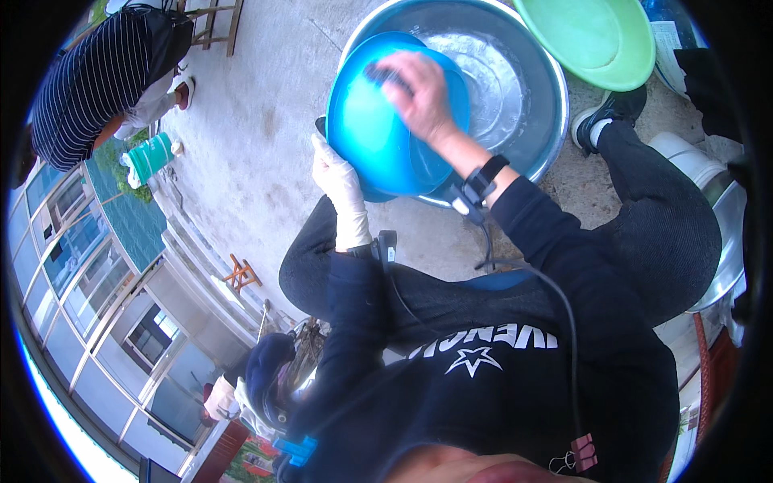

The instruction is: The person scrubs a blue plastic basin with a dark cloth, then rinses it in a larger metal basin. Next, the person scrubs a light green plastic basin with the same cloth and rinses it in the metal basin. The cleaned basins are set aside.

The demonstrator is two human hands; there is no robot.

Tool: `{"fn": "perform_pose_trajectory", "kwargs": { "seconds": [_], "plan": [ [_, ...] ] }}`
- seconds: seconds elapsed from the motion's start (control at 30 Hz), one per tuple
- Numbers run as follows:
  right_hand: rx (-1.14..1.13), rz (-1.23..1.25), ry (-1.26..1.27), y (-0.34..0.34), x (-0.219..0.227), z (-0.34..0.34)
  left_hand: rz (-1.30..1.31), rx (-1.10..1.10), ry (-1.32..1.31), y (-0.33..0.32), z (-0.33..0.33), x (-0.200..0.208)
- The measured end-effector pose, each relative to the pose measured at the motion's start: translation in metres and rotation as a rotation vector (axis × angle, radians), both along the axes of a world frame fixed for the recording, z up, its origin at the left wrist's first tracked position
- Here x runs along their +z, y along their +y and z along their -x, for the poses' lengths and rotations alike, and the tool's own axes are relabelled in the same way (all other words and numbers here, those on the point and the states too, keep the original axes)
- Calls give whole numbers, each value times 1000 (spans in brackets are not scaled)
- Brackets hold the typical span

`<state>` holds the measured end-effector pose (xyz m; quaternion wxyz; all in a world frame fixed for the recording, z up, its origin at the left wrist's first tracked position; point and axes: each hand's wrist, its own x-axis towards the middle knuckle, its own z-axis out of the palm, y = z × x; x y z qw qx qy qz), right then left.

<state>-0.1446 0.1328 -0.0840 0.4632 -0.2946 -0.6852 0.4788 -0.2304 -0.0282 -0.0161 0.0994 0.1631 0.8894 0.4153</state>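
A blue plastic basin (pixel 366 133) is tilted over the left part of a large silver metal basin (pixel 561 113), which has water (pixel 491 84) in it. My left hand (pixel 332 173), in a white glove, grips the blue basin's left edge. Bare and slightly blurred, my right hand (pixel 423 95) presses a small dark pad (pixel 385 75) against the blue surface. Its fingers are closed over the pad, so its exact kind is hard to make out. A strap with a small device sits on each wrist.
A light green basin (pixel 600 40) lies at the upper right, by the metal basin's rim. White and metal containers (pixel 684 161) stand at the right. Cables run from my wrists. A person in a striped top (pixel 97 88) is at the far left, near a wooden stool (pixel 217 24).
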Motion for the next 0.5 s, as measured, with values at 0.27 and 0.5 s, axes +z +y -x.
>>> {"fn": "perform_pose_trajectory", "kwargs": {
  "seconds": [0.27,0.5],
  "plan": [
    [-201,1196,-119,58,-81,-35,76,6,18,-13,-8,-3],
    [275,-294,-154,48,-14,-5,57,-59,-57,8,-17,3]
  ]
}}
